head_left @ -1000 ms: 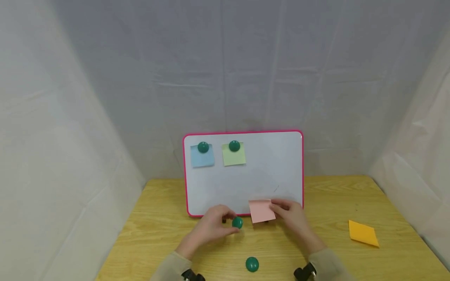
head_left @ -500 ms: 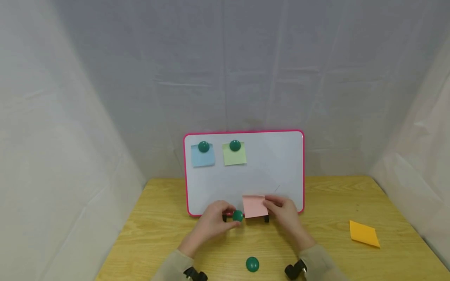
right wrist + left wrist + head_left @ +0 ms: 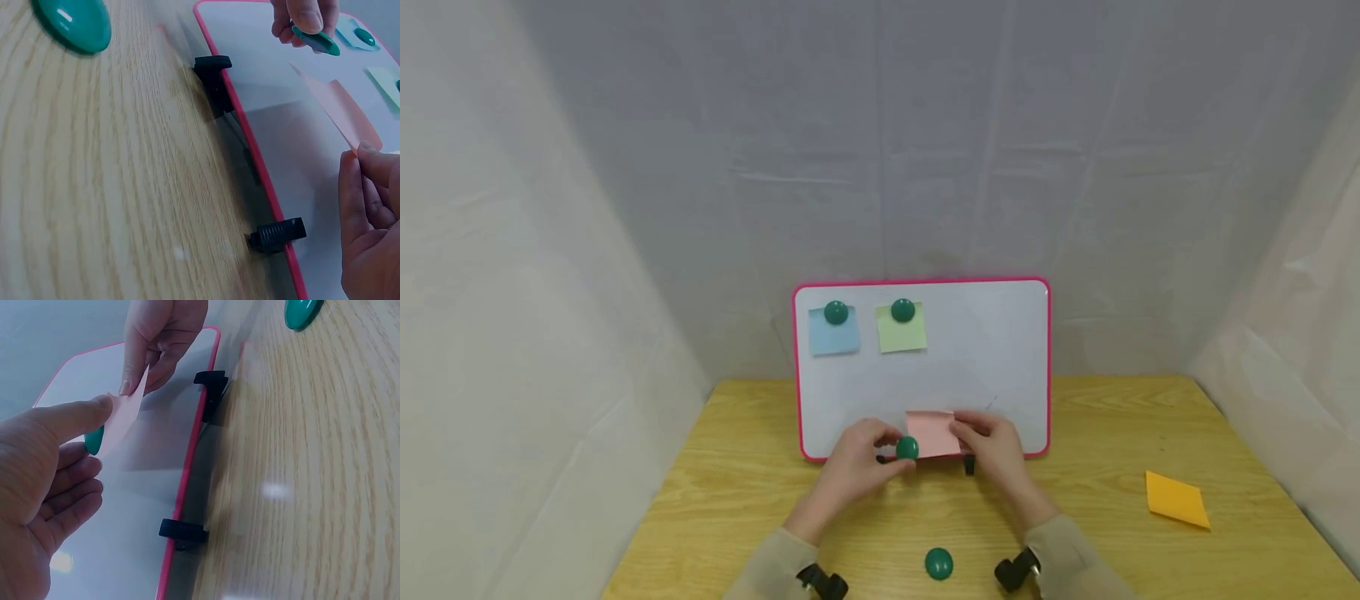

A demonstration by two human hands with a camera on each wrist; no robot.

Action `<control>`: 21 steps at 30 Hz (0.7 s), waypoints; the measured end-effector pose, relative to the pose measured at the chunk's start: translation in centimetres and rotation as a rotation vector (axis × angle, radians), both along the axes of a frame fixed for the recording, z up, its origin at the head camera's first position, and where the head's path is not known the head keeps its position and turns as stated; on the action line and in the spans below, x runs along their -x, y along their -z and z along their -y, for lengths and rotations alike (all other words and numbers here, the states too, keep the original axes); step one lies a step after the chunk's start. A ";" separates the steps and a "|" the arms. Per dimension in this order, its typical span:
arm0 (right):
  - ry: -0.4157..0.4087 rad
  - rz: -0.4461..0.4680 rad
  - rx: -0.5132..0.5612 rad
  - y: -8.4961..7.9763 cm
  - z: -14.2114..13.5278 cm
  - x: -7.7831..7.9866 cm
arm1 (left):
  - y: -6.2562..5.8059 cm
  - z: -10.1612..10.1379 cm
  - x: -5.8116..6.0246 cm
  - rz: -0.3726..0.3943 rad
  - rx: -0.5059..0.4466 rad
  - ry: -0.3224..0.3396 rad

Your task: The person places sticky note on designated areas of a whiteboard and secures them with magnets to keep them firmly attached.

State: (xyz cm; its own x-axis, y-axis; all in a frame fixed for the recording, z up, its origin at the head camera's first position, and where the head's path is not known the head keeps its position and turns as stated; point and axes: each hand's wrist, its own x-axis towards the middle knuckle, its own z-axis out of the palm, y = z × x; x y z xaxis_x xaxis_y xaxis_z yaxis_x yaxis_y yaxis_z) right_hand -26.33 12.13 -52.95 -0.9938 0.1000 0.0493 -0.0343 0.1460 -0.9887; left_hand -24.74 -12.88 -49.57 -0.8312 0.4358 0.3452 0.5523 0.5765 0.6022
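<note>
Between thumb and fingers my left hand (image 3: 854,463) pinches a round green magnet (image 3: 907,448), held in front of the lower part of a pink-framed whiteboard (image 3: 985,350). Just right of it, my right hand (image 3: 996,450) pinches the right edge of a pink sticky note (image 3: 934,433). In the right wrist view the note (image 3: 347,112) is slightly bent and stands off the board, with the magnet (image 3: 315,41) apart from it. A blue note (image 3: 833,337) and a light green note (image 3: 901,336) hang on the board's upper left, each under a green magnet.
Another green magnet (image 3: 938,563) lies on the wooden table (image 3: 737,467) near the front. An orange note (image 3: 1177,500) rests at the table's right. Black stand feet (image 3: 278,234) hold the board's lower edge. White sheeting (image 3: 880,167) surrounds the table.
The right hand has moved left and upward with the pink note, closer to the left hand. My left hand has risen slightly with its magnet.
</note>
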 end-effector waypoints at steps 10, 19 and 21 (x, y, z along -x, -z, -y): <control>0.004 -0.026 0.020 -0.4 0.9 0.3 | -0.4 -0.4 0.5 -0.033 -0.005 -0.051; 0.005 -0.049 0.027 -0.7 1.5 0.4 | -0.8 -0.9 0.6 -0.045 -0.029 -0.066; 0.005 -0.054 0.026 -0.7 1.7 0.4 | -0.8 -0.9 0.7 -0.042 -0.037 -0.071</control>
